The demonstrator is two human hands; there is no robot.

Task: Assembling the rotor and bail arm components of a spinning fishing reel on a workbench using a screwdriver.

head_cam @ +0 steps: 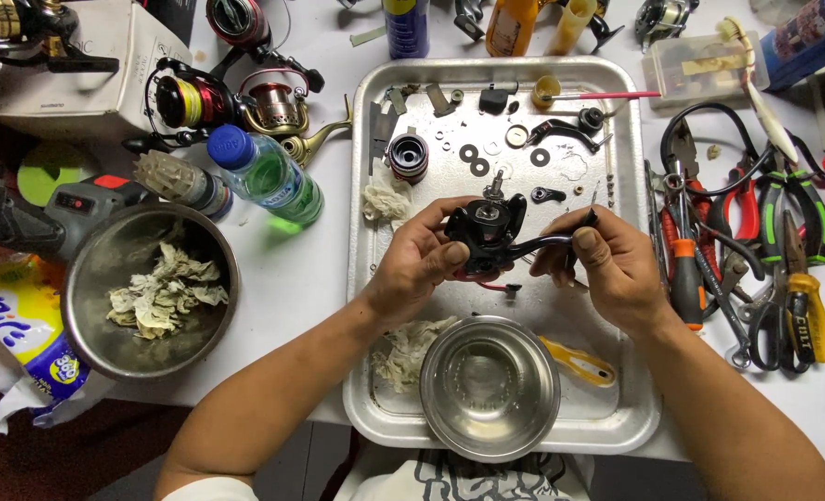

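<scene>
Over the middle of the metal tray (364, 278), the left hand (417, 269) clamps its fingers around a black spinning-reel body (489, 232), steadying it, while the right hand (612, 269) pinches a slim tool (587, 225) against it. At the tray's near edge a small steel bowl (489, 388) holds clear liquid; the larger bowl (148, 292) off its left side holds crumpled wipes (164, 297).

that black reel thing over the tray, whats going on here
A person holds a black fishing reel body over a metal tray with both hands. The left hand grips the body, while the right hand holds a thin dark tool against its arm. Small washers, a spool and other loose parts lie in the tray, with a small steel bowl at its near edge. Pliers and cutters lie to the right.
</scene>
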